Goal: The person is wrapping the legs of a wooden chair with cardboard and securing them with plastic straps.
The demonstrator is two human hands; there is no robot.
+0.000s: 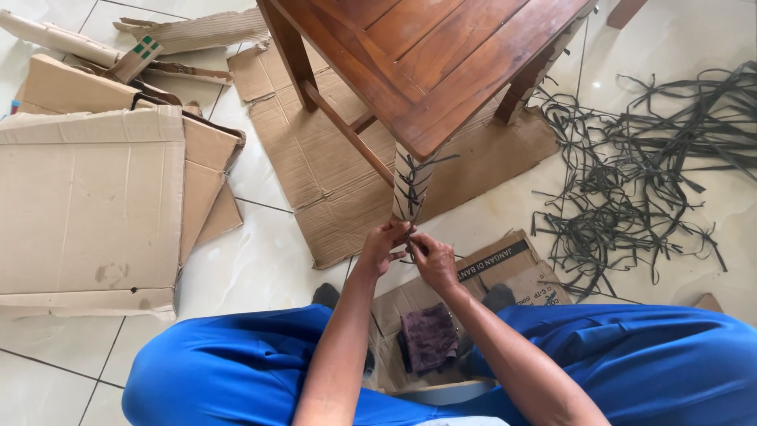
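Table [441, 55]: brown wood, standing on flattened cardboard [331, 181].
Leg [412, 185]: cardboard-wrapped, long axis upright, foot toward the person.
Strap [410, 203]: dark, criss-crossed up the leg.
Hands: left hand [384, 246] and right hand [432, 260] both pinch the strap ends at the foot.
Risk: a loosened pinch could slacken the lacing.

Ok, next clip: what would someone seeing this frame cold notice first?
Probably the wooden table at top centre, whose near leg is wrapped in cardboard and laced with dark strap. Both hands, left hand and right hand, meet at the bottom of that leg, pinching the strap. Next come the tangle of dark straps spread over the tiles on the right and the flattened cardboard sheets piled on the left.
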